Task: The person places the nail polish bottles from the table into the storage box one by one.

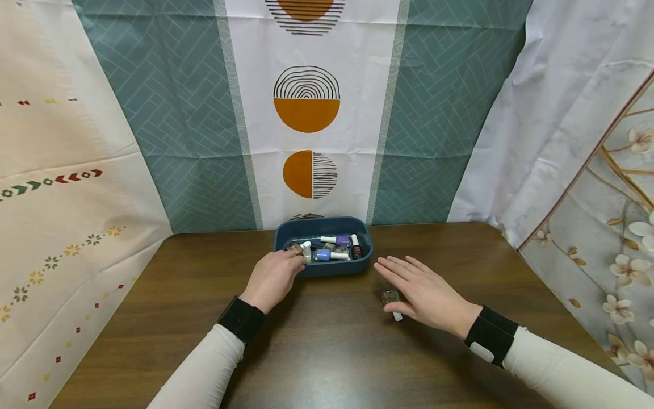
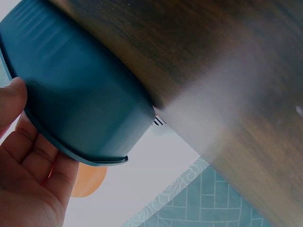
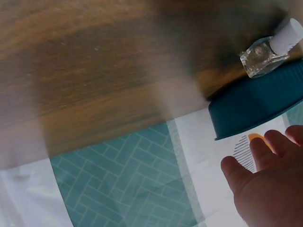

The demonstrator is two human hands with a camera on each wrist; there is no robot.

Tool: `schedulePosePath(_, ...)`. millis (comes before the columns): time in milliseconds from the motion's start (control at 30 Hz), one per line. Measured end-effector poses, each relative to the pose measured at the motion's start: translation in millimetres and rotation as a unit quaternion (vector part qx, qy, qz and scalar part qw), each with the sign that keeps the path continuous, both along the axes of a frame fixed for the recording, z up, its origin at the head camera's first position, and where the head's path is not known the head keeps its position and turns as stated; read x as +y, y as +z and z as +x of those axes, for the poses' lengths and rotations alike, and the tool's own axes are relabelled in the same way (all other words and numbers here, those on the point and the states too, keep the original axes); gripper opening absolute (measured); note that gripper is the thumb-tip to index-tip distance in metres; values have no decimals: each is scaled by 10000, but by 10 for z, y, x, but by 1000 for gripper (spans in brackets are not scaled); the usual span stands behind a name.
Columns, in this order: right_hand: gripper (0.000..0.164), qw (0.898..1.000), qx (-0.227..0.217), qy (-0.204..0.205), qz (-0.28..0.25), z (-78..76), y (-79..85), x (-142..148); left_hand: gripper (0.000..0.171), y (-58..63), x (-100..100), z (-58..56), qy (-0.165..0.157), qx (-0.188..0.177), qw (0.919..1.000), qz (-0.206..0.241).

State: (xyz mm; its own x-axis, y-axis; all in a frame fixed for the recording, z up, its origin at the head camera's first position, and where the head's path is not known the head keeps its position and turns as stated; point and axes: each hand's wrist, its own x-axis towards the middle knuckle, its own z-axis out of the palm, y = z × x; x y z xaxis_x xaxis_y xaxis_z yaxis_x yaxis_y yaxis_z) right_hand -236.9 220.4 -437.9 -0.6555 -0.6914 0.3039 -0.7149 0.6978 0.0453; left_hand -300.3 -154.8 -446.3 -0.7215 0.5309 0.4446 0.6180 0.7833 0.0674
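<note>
A dark blue plastic bin [image 1: 332, 268] stands near the back edge of the table. My left hand [image 1: 273, 278] is at its front left corner; in the left wrist view, the thumb [image 2: 13, 101] lies over the outer wall and the curled fingers pass behind the rim, fingertips hidden. Beside these fingers in the bin are a white-capped bottle [image 1: 307, 247] and a brown glittery bottle [image 1: 294, 248]. My right hand [image 1: 421, 292] hovers right of the bin with straight fingers. Partly under its thumb, a glittery nail polish bottle [image 1: 390, 296] with a white cap lies on the table.
Inside the bin lie a purple nail polish [image 1: 343, 241], a blue one [image 1: 323, 255], a dark red one [image 1: 357, 250] and others. The brown wooden table [image 1: 317, 346] meets a patterned cloth [image 1: 311, 187] behind the bin. More cloth hangs at both sides.
</note>
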Motion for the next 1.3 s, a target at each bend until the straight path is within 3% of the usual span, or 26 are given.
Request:
schedulePosePath(567, 99, 9931, -1136, 91, 267, 106, -68, 96, 18, 18, -7, -3, 60, -144, 9999, -24)
schedulePosePath(900, 97, 9937, -1079, 149, 265, 109, -134, 141, 17, 14, 8, -7, 60, -134, 9999, -11)
schedulePosePath(1133, 97, 9961, -733, 489, -21, 72, -232, 196, 17, 6, 9, -2, 45, -106, 9999, 11)
schedulePosePath(1300, 94, 9955, -850, 420, 14, 74, -224, 188, 17, 1, 10, -3, 15, -55, 10000, 12)
